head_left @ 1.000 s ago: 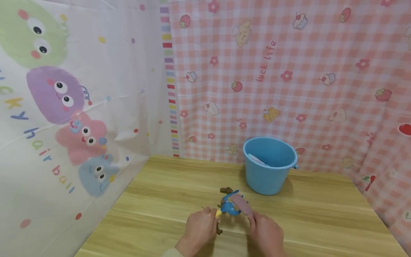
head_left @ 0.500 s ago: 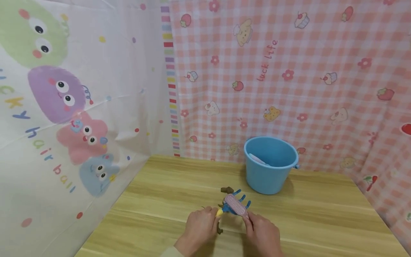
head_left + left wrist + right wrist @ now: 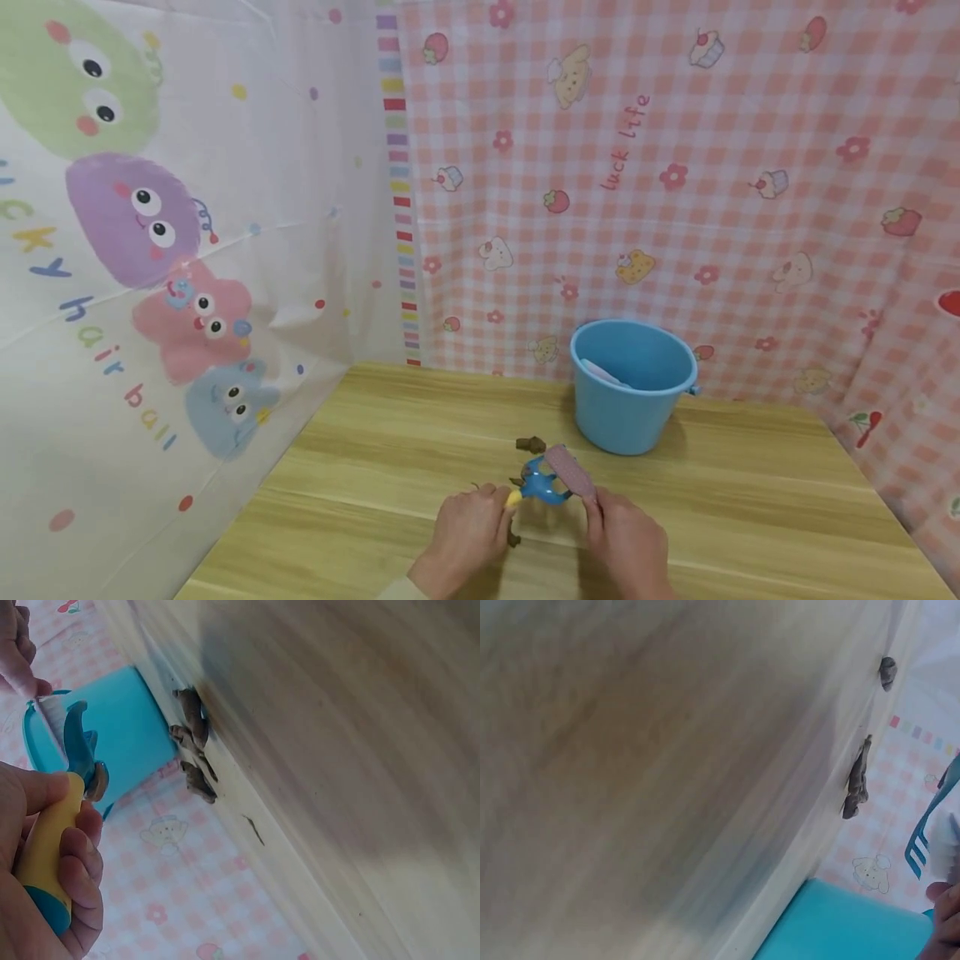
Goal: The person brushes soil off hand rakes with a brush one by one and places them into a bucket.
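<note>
My left hand (image 3: 467, 529) grips the yellow handle of a small hand rake (image 3: 542, 487) with blue tines. In the left wrist view the rake (image 3: 79, 742) is raised above the table, a brown lump (image 3: 97, 782) against its head. A pink brush (image 3: 570, 472) is held by its handle in my right hand (image 3: 628, 533), its head over or against the tines; exact contact cannot be told. At the edge of the right wrist view, the brush (image 3: 943, 844) looks pale and blurred beside the rake. Several brown lumps (image 3: 193, 716) lie on the table near the rake.
A light blue bucket (image 3: 626, 425) stands behind the hands to the right, a pale object (image 3: 600, 372) inside it. The wood-patterned table (image 3: 360, 450) meets a white printed sheet (image 3: 300, 208) at left and a pink checked sheet (image 3: 525, 183) behind.
The brush swept left across the rake's tines, then back to the right, following my right hand. My left hand keeps its hold on the rake with little movement.
</note>
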A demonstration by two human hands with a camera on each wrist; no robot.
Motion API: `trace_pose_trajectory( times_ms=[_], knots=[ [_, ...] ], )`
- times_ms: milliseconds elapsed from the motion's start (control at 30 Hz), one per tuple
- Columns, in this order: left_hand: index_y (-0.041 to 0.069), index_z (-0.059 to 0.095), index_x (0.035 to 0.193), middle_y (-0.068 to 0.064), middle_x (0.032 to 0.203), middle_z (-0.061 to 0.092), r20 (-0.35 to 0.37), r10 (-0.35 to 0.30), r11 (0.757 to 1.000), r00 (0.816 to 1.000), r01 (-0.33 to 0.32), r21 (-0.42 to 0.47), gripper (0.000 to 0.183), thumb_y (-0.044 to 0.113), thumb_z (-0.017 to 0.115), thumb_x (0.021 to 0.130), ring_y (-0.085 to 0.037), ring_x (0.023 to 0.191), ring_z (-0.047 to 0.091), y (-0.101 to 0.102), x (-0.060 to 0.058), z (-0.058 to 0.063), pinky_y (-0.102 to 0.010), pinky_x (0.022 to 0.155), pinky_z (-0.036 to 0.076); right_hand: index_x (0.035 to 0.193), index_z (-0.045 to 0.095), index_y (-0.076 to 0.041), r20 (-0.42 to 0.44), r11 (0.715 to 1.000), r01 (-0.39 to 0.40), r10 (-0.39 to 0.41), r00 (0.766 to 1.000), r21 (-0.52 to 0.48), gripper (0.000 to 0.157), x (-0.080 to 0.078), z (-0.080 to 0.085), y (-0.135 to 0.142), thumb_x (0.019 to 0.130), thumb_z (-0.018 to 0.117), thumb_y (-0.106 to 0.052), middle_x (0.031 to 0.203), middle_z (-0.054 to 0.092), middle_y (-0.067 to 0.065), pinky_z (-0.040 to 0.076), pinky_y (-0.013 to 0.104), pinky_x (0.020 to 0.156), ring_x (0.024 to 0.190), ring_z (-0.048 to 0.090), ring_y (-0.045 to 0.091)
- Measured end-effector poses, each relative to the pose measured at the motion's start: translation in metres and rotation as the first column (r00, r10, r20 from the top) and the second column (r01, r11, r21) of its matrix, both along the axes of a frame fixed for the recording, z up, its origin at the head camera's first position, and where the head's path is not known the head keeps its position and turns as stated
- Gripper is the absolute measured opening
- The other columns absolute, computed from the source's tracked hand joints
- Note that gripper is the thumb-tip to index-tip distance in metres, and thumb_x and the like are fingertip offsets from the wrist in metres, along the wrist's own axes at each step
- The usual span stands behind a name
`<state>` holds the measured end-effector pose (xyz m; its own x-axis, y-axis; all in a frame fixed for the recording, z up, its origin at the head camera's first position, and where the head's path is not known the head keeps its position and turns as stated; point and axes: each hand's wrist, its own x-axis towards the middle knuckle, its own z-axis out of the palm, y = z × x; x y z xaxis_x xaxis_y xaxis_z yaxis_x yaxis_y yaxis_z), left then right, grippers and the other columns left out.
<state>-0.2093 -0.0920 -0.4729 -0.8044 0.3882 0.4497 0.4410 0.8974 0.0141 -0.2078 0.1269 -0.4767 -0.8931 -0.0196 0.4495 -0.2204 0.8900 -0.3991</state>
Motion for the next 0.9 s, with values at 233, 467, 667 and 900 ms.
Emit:
trace_pose_trajectory(
  times_ms=[233, 467, 667, 900],
  knots=[
    [0.013, 0.065, 0.085, 0.006, 0.066, 0.053, -0.009, 0.003, 1.000, 1.000, -0.003, -0.021, 0.016, 0.027, 0.070, 0.089, -0.006, 0.051, 0.048, -0.0013, -0.0001, 0.0034, -0.023, 0.042, 0.037, 0.091, 0.074, -0.014, 0.000, 0.995, -0.095, 0.095, 0.995, -0.005, 0.008, 0.0033, 0.0003, -0.0035, 0.091, 0.072, -0.022, 0.069, 0.063, -0.004, 0.042, 0.036, 0.045, 0.057, 0.057, 0.013],
    [0.013, 0.066, 0.090, 0.006, 0.067, 0.053, -0.001, -0.030, 0.999, 1.000, 0.030, -0.028, 0.015, 0.028, 0.068, 0.091, -0.006, 0.051, 0.046, 0.0015, 0.0019, 0.0039, -0.023, 0.043, 0.036, 0.089, 0.072, -0.011, -0.013, 0.994, -0.070, 0.071, 0.997, 0.081, 0.010, -0.0004, 0.0001, -0.0036, 0.092, 0.071, -0.021, 0.068, 0.062, -0.001, 0.044, 0.037, 0.045, 0.057, 0.061, 0.019],
    [0.012, 0.068, 0.092, 0.006, 0.068, 0.054, 0.019, -0.029, 0.999, 0.999, 0.029, -0.028, 0.016, 0.028, 0.068, 0.091, -0.005, 0.051, 0.048, 0.0013, 0.0014, -0.0006, -0.021, 0.044, 0.036, 0.095, 0.072, -0.009, -0.059, 0.994, -0.008, 0.014, 0.998, 0.109, 0.013, -0.0005, -0.0017, 0.0009, 0.092, 0.069, -0.022, 0.074, 0.067, 0.007, 0.046, 0.045, 0.044, 0.062, 0.065, 0.031],
    [0.015, 0.068, 0.089, 0.007, 0.067, 0.052, 0.000, 0.009, 1.000, 1.000, -0.009, -0.021, 0.014, 0.029, 0.069, 0.089, -0.007, 0.051, 0.048, -0.0015, -0.0031, -0.0029, -0.024, 0.044, 0.037, 0.091, 0.073, -0.013, 0.019, 0.998, -0.062, 0.062, 0.998, 0.014, 0.015, 0.0005, 0.0011, -0.0007, 0.094, 0.067, -0.026, 0.070, 0.061, -0.003, 0.043, 0.037, 0.046, 0.058, 0.057, 0.017]
  ],
)
